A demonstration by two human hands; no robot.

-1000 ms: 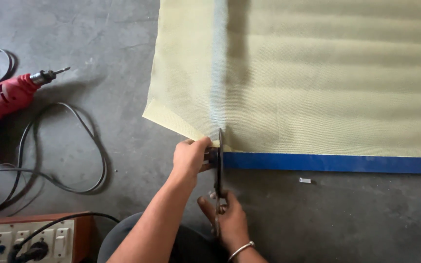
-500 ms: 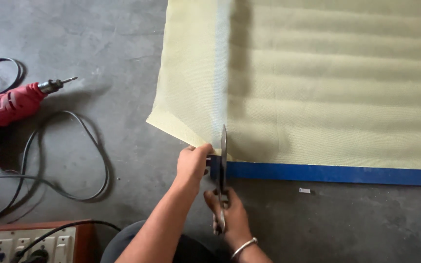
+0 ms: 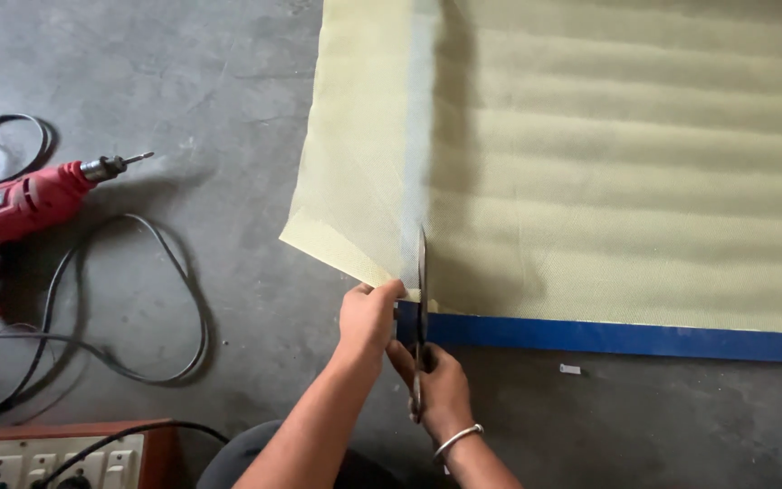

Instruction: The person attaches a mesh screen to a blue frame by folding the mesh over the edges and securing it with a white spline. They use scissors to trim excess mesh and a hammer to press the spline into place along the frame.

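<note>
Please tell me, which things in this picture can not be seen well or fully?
All in the head view:
- Scissors: handles hidden inside the right hand.
- Sheet edge under the left hand: covered by the fingers.
- Yellow sheet: cut off by the top and right edges.
- Red drill: its rear is cut off at the left edge.
- Socket board: cut off at the bottom edge.

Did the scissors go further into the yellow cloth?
Yes. The scissors have moved forward: their tip now reaches well past the blue edge strip, deeper into the yellow fabric, worked by the right hand.
</note>
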